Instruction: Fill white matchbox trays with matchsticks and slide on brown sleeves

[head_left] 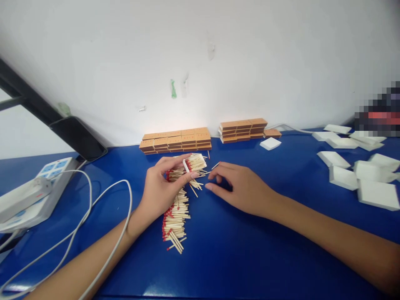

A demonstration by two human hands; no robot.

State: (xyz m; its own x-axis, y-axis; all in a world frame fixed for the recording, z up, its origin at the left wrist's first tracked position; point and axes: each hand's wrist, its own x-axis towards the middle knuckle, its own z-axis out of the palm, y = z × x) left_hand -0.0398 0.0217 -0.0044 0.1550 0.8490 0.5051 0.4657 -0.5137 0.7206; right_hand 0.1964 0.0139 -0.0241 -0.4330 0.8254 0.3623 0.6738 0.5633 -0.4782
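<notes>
My left hand (162, 183) grips a small white matchbox tray (186, 165) between thumb and fingers. Inside the tray lie red-headed matches (197, 162), heads toward the hand. Under and in front of this hand a long pile of loose matches (175, 216) runs along the blue table, most heads pointing left. My right hand (240, 187) hovers just right of the tray, fingers curled and the thumb a little apart from them. A single match (215, 165) shows by its fingertips; whether the hand touches it I cannot tell.
Orange matchboxes (176, 141) stand stacked along the wall, with a second stack (242, 130) to the right. Several white trays (343, 177) lie at the right, one (270, 143) nearer the middle. A power strip (53, 183), a white cable (129, 196) and a phone (79, 137) occupy the left.
</notes>
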